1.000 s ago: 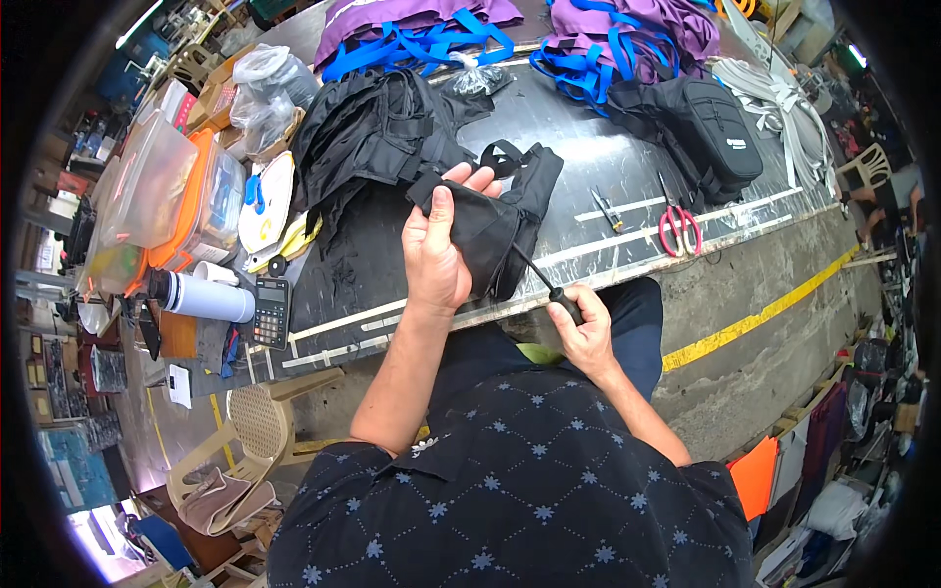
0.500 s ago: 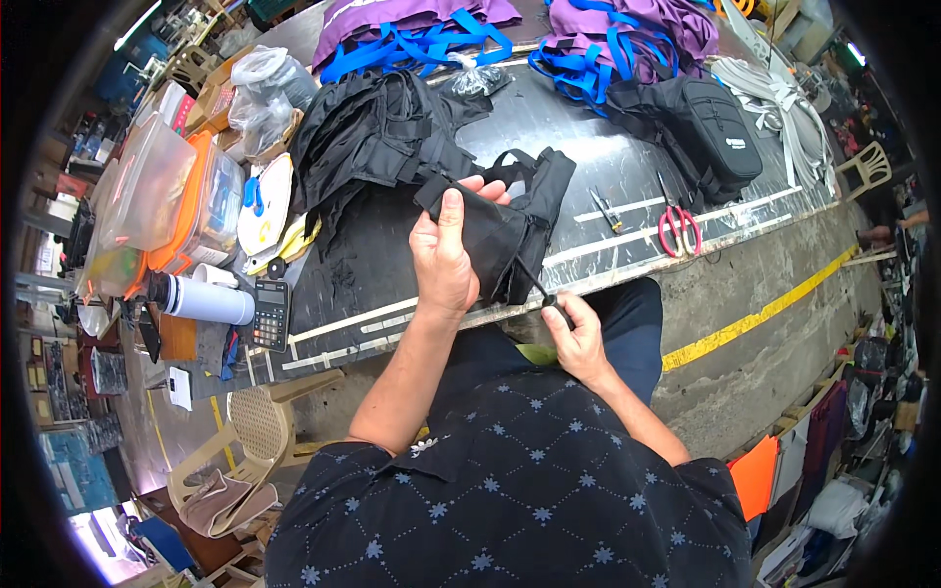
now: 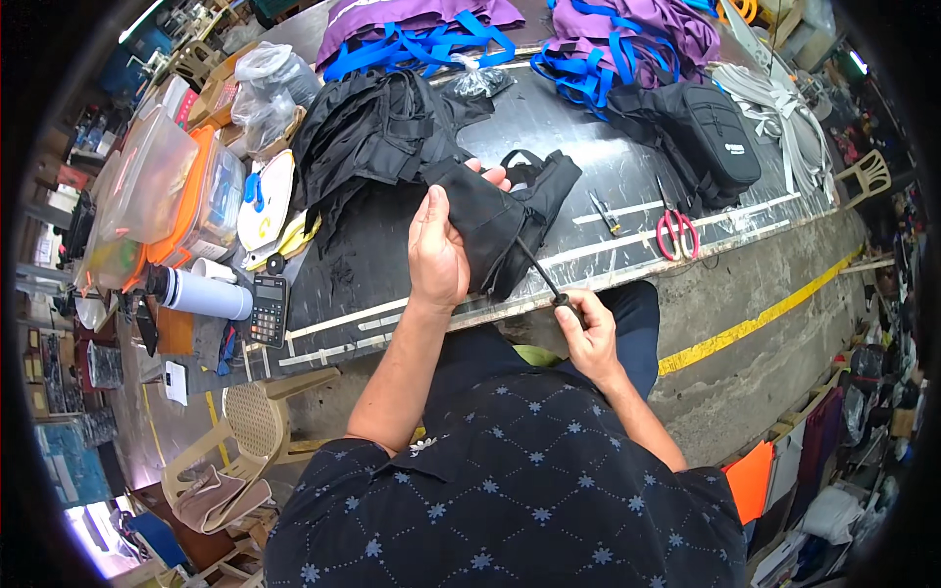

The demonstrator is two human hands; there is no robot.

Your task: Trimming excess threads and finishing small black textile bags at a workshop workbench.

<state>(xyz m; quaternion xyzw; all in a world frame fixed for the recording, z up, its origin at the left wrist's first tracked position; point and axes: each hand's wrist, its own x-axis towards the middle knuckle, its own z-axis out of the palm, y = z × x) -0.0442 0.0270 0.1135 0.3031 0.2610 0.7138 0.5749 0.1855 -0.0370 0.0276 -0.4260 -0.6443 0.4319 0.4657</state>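
Note:
My left hand (image 3: pixel 438 247) grips a small black fabric pouch (image 3: pixel 495 218) and holds it up over the front edge of a dark worktable (image 3: pixel 392 284). A thin black strap (image 3: pixel 537 269) runs from the pouch down to my right hand (image 3: pixel 586 333), which is closed around the strap's end below the table edge. Just behind the pouch lies a heap of black bags (image 3: pixel 377 132).
Red-handled scissors (image 3: pixel 671 225) and a black bag (image 3: pixel 706 127) lie at the right of the table, purple fabric with blue straps (image 3: pixel 421 29) at the back. Left: clear plastic boxes (image 3: pixel 157 186), a white bottle (image 3: pixel 201 292), a calculator (image 3: pixel 269 309). A beige plastic chair (image 3: pixel 240 441) stands below.
My left hand has turned the pouch and shifted its grip a little higher. My right hand has drawn the strap further out and down.

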